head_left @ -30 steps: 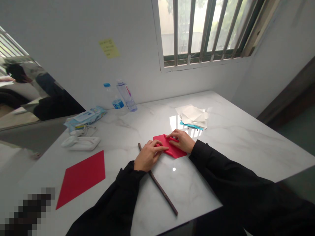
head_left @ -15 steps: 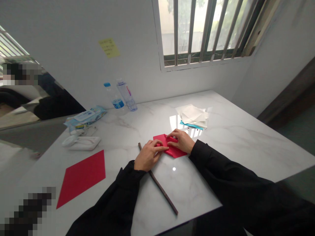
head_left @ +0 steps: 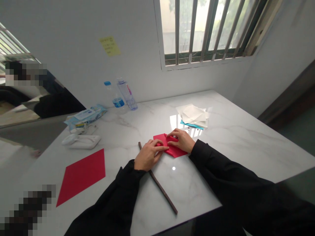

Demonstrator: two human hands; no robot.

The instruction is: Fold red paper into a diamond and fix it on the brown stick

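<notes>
A folded piece of red paper [head_left: 179,152] lies on the white marbled table under both my hands. My left hand [head_left: 150,154] has its fingers curled at the paper's near left edge, gripping it there. From the right, my right hand [head_left: 181,140] bends its thumb and fingers onto the upper part of the fold and holds it down. Fingertips hide some of the creases. A thin dark brown stick [head_left: 162,189] lies slantwise on the table, passing beneath my left hand and wrist. Farther left is a flat red sheet [head_left: 83,175], untouched.
White paper sheets [head_left: 193,114] lie stacked beyond my right hand, with a blue sheet [head_left: 190,125] beneath. Two plastic bottles [head_left: 118,102] stand by the wall. A wipes packet [head_left: 86,114], cables and a white device [head_left: 85,142] sit at the left. Another person is at far left.
The view has shifted very slightly. Both hands stay in the same place on the folded red paper, with no clear movement.
</notes>
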